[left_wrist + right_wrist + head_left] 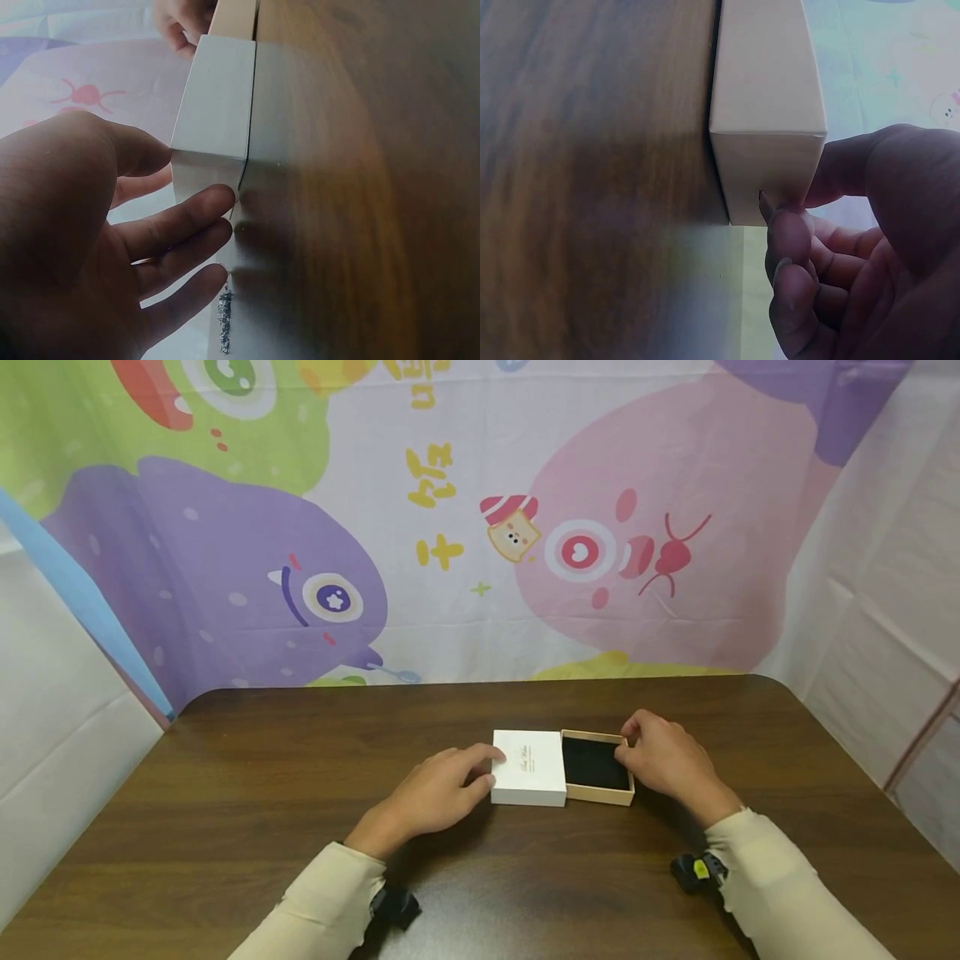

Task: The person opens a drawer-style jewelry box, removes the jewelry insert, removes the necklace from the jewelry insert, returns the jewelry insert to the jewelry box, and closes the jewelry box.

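A small drawer-style gift box lies on the table with its tray pulled partway out to the right. Its white sleeve (pixel 528 767) carries fine printed lettering; the tan inner tray (pixel 600 795) has a black lining (pixel 596 763). At the sleeve's left end, my left hand (pixel 442 787) touches the edge with thumb and index finger, while its other fingers (pixel 199 214) extend straight beside the end face. My right hand (pixel 667 756) pinches the tray's right end wall (pixel 765 169) between thumb and fingers, the thumb partly hidden behind the wall in the right wrist view.
The brown wooden table (pixel 225 793) stretches around the box on all sides. Behind it hangs a cloth (pixel 450 627) printed with cartoon figures, and pale cloth walls (pixel 67 735) stand at both sides. Cameras (pixel 396 906) are strapped at both wrists.
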`<action>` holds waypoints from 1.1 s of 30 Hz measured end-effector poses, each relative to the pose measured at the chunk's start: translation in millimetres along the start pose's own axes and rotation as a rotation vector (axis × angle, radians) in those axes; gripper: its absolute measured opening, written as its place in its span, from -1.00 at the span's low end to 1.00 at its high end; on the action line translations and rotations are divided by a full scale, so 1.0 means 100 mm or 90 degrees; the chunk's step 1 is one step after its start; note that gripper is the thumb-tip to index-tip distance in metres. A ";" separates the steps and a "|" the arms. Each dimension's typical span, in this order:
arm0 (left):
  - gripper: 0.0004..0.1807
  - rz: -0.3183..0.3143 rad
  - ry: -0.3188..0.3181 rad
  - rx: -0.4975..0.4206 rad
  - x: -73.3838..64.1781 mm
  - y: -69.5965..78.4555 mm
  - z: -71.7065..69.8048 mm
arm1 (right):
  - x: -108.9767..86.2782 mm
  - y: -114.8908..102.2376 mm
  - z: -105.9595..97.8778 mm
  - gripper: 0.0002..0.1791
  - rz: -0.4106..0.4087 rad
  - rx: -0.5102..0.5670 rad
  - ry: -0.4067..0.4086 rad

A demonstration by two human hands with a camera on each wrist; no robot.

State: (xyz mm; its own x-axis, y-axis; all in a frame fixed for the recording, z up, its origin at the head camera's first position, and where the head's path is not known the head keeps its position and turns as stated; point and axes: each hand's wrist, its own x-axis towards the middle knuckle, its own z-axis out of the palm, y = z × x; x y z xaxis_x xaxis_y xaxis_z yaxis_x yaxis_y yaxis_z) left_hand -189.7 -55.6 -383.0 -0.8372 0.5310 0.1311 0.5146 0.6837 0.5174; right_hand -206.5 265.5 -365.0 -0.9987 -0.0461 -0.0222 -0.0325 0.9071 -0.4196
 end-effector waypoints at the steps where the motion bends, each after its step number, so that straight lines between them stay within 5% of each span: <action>1: -0.66 0.001 0.000 0.000 0.00 0.00 0.00 | 0.00 0.00 0.00 -0.66 -0.001 0.000 -0.001; 33: -0.66 0.005 -0.001 -0.008 0.00 0.00 0.00 | 0.00 -0.01 0.01 -0.70 0.004 -0.002 0.001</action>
State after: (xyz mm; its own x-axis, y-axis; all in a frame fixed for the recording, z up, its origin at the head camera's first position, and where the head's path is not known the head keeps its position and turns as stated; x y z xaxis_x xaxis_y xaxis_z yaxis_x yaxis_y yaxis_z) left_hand -189.6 -55.6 -382.7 -0.8328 0.5371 0.1337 0.5189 0.6736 0.5263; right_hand -206.3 264.4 -365.3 -0.9990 -0.0389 -0.0235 -0.0256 0.9084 -0.4173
